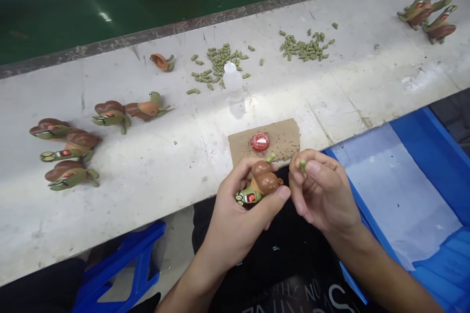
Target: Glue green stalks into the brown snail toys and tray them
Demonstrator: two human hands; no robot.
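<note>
"What's closest?"

"A black shirt [279, 254] with white lettering. Above it, the left hand [240, 217] has its fingers clamped around a toy [266, 182], at the near edge of the tabletop [161, 151]."

"And the right hand [328, 190]?"

"Its fingers pinch a small green piece [302, 166], just beside the toy."

"Beyond them?"

"A red disc [260, 142] on cardboard [286, 137], then a whitish bottle [233, 83] near a pile of green bits [220, 56]."

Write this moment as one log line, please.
left hand: holding toy | right hand: pinching green piece | cardboard: red disc on top | table: bottle, two green piles, more toys
</note>
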